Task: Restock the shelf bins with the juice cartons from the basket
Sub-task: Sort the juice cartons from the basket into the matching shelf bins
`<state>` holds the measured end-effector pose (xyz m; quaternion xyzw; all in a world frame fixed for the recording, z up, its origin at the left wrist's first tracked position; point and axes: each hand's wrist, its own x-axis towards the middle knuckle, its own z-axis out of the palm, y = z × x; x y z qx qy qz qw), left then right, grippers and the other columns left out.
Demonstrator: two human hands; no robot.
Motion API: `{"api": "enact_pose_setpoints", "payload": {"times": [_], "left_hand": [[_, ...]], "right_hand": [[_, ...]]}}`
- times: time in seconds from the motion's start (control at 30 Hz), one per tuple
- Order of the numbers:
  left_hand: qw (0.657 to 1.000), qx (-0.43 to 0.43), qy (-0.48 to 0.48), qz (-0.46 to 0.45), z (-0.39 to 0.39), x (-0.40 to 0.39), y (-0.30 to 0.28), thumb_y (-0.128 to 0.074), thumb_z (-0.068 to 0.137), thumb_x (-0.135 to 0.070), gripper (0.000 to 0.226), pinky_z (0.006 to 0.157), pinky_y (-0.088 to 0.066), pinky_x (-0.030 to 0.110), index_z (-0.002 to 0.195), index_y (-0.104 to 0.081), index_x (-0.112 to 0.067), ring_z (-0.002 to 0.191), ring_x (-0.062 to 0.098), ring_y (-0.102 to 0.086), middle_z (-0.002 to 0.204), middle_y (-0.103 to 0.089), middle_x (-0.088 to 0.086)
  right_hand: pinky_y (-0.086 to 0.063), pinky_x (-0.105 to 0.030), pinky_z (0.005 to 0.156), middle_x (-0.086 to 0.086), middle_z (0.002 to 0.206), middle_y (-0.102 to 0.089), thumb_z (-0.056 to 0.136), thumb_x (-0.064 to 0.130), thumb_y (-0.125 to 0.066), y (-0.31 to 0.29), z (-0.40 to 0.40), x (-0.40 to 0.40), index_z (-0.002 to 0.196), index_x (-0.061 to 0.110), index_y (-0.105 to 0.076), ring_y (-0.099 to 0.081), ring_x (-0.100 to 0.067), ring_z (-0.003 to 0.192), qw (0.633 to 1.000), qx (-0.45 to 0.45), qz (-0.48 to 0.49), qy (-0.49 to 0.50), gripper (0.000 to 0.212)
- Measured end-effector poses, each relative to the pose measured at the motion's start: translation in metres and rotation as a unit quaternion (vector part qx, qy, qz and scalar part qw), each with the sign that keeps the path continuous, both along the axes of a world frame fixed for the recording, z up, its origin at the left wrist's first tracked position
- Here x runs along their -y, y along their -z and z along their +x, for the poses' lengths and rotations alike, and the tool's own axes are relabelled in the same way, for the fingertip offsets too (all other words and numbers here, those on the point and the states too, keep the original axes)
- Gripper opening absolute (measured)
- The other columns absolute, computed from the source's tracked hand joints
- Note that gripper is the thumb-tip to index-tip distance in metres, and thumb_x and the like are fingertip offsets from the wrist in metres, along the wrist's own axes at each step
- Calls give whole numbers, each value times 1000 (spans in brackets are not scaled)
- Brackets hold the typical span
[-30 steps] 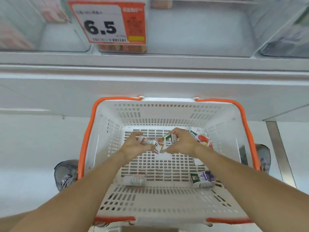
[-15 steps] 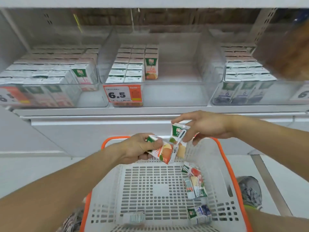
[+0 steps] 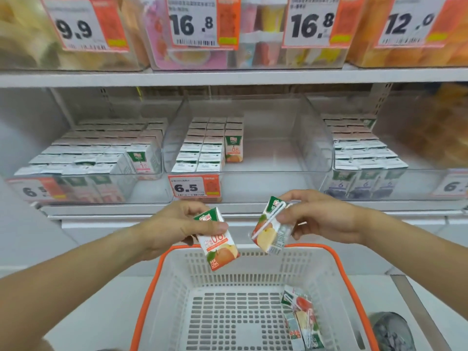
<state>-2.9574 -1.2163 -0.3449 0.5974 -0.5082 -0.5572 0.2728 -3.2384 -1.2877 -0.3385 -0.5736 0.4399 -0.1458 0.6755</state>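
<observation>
My left hand (image 3: 174, 230) grips a small orange juice carton (image 3: 219, 243), tilted, above the far rim of the white basket (image 3: 339, 279) with orange handles. My right hand (image 3: 321, 216) pinches a second juice carton (image 3: 272, 229), its straw side facing me. Both cartons hang below the front of the middle clear shelf bin (image 3: 314, 148), which holds rows of matching cartons (image 3: 205, 148) on its left half; its right half is bare. More cartons (image 3: 302, 323) lie in the basket's right side.
A clear bin of cartons (image 3: 96, 158) stands left of the middle bin, another (image 3: 364, 158) to the right. Price tags, one reading 6.5 (image 3: 193, 186), hang on the bin fronts. An upper shelf (image 3: 228, 77) carries other bins. A shoe (image 3: 391, 333) shows beside the basket.
Both hands have lifted a carton each out of the basket and risen towards the middle bin, moving apart. The view has tilted up from the basket to the shelves.
</observation>
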Motion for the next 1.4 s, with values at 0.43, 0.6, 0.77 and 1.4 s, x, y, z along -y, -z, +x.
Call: {"api": "enact_pose_setpoints", "payload": {"times": [0.43,0.6,0.77,1.4], "left_hand": [[999,-28,-32,26,-12,19,9,-76,79,-33,55,76,-61,41,115,-56,4,85,30,-73,96,-75,20],[1000,18,-19,11,-14,22,11,-70,89,-30,36,76,-61,41,113,-64,-4,83,27,-73,95,-76,15],[1000,11,8,3,-12,22,10,-64,94,-27,23,70,-54,31,113,-67,-15,80,18,-70,99,-76,9],[997,6,73,2,-9,3,0,-83,60,-23,70,95,-51,51,122,-52,-14,103,30,-69,107,-74,10]], "right_hand": [[-59,-35,58,-16,70,-67,80,39,-78,-5,50,-11,87,6,-66,-61,-21,54,994,-74,-76,2,37],[-63,-36,68,-13,84,-73,80,47,-76,1,65,-14,107,1,-72,-67,-17,58,996,-89,11,3,53],[-64,-38,71,-8,85,-73,88,42,-69,-2,70,-17,108,12,-71,-71,-21,64,988,-17,148,39,36],[-59,-30,68,-22,95,-74,84,32,-74,-15,54,-10,126,9,-57,-71,-25,73,992,-51,-55,-103,51]]}}
